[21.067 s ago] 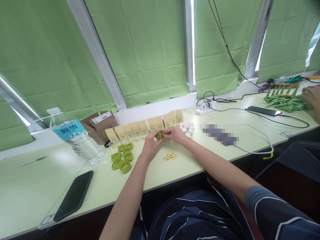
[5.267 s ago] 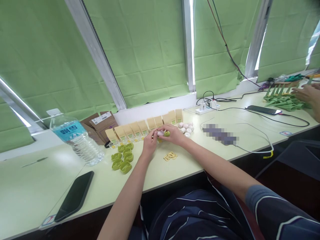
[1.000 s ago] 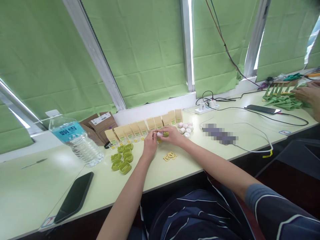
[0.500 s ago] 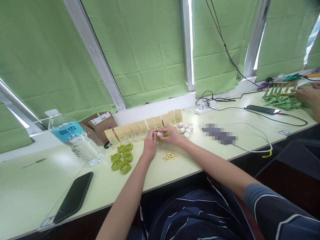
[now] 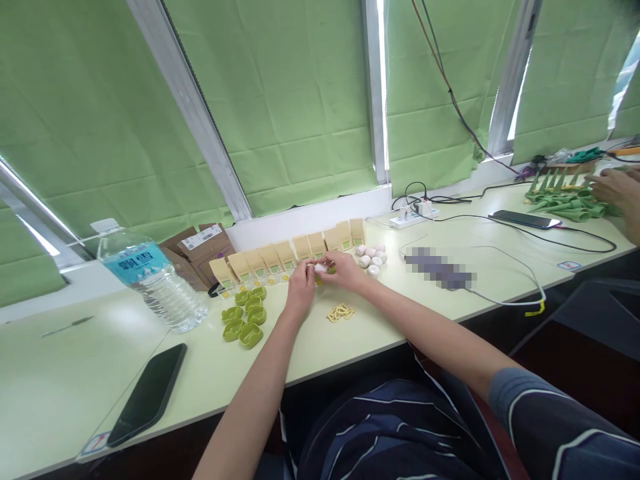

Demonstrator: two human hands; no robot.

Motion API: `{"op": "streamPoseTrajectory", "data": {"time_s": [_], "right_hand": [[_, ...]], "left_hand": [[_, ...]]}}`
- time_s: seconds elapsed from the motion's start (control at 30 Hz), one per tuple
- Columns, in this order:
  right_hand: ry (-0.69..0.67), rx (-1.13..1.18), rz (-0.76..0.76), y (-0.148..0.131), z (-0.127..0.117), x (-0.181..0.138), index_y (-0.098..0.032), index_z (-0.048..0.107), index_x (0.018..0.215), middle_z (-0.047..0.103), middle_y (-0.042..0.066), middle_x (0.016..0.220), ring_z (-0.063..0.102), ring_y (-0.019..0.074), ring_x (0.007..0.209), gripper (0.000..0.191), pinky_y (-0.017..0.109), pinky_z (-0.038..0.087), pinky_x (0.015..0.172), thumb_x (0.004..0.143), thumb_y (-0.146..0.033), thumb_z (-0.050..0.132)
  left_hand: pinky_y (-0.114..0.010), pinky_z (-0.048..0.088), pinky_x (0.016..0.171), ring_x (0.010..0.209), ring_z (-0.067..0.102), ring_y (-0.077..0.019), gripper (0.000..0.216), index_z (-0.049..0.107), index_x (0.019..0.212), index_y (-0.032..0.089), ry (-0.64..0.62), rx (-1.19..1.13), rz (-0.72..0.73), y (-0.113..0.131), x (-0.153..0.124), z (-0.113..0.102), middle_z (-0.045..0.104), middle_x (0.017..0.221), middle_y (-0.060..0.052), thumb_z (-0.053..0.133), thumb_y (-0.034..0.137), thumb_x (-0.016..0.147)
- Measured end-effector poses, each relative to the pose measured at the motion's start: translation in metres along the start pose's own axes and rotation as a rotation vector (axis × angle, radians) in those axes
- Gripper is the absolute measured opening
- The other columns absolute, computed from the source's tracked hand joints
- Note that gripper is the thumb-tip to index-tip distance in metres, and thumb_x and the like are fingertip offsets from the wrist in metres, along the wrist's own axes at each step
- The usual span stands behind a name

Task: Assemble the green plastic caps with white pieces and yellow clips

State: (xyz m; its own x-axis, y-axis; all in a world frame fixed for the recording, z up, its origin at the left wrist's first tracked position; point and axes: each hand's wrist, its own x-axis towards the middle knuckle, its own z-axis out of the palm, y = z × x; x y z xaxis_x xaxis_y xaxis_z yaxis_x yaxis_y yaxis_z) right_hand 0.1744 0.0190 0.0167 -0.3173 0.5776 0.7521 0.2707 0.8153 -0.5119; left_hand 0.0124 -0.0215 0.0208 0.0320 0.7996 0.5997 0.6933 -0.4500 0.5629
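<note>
Between the fingertips of both hands is a small pale pinkish-white rounded piece (image 5: 321, 268). My left hand (image 5: 301, 287) pinches it from the left, and my right hand (image 5: 344, 269) grips it from the right, so the fingers partly cover it. Similar pale rounded pieces (image 5: 367, 256) lie grouped just right of my right hand. Several green moulded pieces (image 5: 251, 335), hollow on top, sit left of my left hand. A small heap of yellow looped pieces (image 5: 341, 313) rests in front of the hands. Behind them stands a row of tan cards with clear bases (image 5: 256, 265).
A large water bottle (image 5: 150, 280) stands at left by a cardboard box (image 5: 205, 253), with a black phone (image 5: 149, 393) nearer me. Rightward are a power strip (image 5: 414, 219), cables and another phone (image 5: 524, 219). At far right, a co-worker's hand (image 5: 617, 190) is over green pieces (image 5: 570, 202).
The pale piece has turned slightly between my fingertips; both hands stay in nearly the same place. The co-worker's hand at far right has shifted a little.
</note>
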Motion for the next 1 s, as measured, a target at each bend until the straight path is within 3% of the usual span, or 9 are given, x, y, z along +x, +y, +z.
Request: {"op": "streamPoseTrajectory", "data": {"time_s": [0.37, 0.67, 1.0], "right_hand": [[0.043, 0.008, -0.041, 0.0021, 0.0005, -0.0001, -0.017, 0.067, 0.094, 0.067, 0.004, 0.086, 0.062, 0.0150, 0.078, 0.016, 0.027, 0.050, 0.073, 0.080, -0.024, 0.068], [0.046, -0.021, -0.082, 0.0019, -0.0010, -0.0002, -0.018, 0.073, 0.093, 0.068, 0.003, 0.083, 0.061, 0.0151, 0.077, 0.013, 0.027, 0.048, 0.071, 0.082, -0.022, 0.068], [0.007, 0.008, -0.070, 0.0047, 0.0000, 0.0003, -0.023, 0.078, 0.102, 0.072, 0.005, 0.089, 0.064, 0.0157, 0.080, 0.021, 0.028, 0.051, 0.074, 0.082, -0.022, 0.070]], "left_hand": [[-0.035, 0.048, 0.085, 0.090, 0.064, -0.0209, 0.026, 0.060, 0.111, 0.021, 0.022, -0.019, 0.019, 0.0017, 0.0007, 0.0001, 0.070, 0.098, -0.007, 0.040, 0.030, 0.098], [-0.034, 0.048, 0.085, 0.090, 0.064, -0.0203, 0.027, 0.062, 0.110, 0.020, 0.030, -0.014, 0.041, 0.0001, 0.0000, -0.0003, 0.070, 0.099, -0.008, 0.039, 0.031, 0.099], [-0.036, 0.048, 0.087, 0.090, 0.064, -0.0206, 0.028, 0.062, 0.110, 0.020, 0.033, -0.004, 0.031, -0.0026, -0.0007, -0.0004, 0.070, 0.098, -0.008, 0.039, 0.032, 0.099]]}}
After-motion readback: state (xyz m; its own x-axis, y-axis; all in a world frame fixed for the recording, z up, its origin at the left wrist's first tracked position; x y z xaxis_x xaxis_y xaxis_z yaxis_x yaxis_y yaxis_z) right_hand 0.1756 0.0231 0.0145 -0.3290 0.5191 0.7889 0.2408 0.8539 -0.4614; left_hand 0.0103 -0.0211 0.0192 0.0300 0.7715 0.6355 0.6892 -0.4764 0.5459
